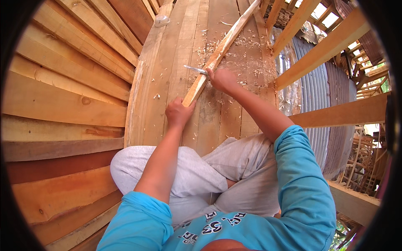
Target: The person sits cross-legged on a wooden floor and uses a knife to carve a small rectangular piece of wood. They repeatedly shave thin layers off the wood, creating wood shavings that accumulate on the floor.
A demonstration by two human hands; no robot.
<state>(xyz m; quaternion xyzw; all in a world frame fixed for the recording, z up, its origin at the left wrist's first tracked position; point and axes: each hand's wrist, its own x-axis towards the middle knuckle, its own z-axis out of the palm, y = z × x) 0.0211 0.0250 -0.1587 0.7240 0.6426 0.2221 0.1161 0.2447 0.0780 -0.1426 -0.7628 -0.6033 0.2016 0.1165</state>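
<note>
The long wooden strip (217,54) lies slantwise across the plank platform (167,83), its near end toward the platform's near edge and its far end running up past the far edge. Your left hand (179,112) is closed around that near end, pinning it down against the boards. Your right hand (222,79) is wrapped around the handle of a knife (195,69), whose blade points left and meets the strip's edge partway along its length. Pale wood shavings (247,50) lie scattered over the boards on both sides of the strip, thickest toward the platform's far right corner. The step in hand appears to be whittling the strip's edge, with the blade set for a stroke. The next stroke would likely call for a firm hold at the near end, a shallow blade angle, and the cut directed away from your holding hand. You sit cross-legged at the near edge in grey trousers (188,171) and blue sleeves (301,184). Stacked boards (63,92) rise beyond the left edge; corrugated metal sheeting (314,92) and timber beams (331,44) stand beyond the right.
</note>
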